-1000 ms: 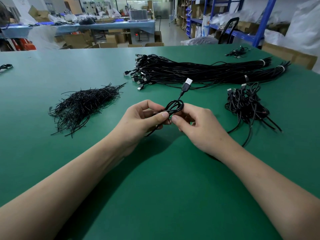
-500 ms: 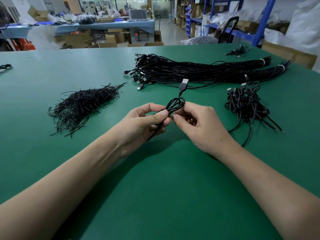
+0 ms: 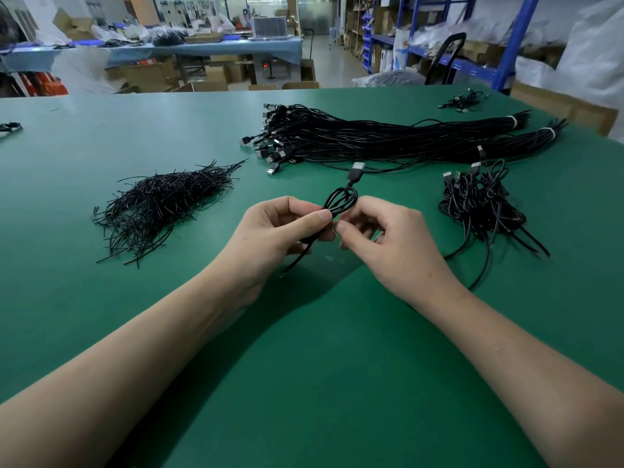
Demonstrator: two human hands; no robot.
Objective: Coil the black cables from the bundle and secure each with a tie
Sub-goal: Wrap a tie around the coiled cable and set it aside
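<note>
Head view, just this side of the long cable bundle (image 3: 388, 136) on the green bench (image 3: 304, 366): left hand (image 3: 270, 231) pinches the coiled cable (image 3: 341, 201) between thumb and fingers, right hand (image 3: 388, 244) pinches its waist with curled fingers, USB plug (image 3: 357, 170) poking up toward that cable bundle.

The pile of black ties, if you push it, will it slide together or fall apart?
It would probably scatter: the pile of ties lies loose, strands poking out everywhere. Each looks thin and slightly curved, so likely light and bendy.
</note>
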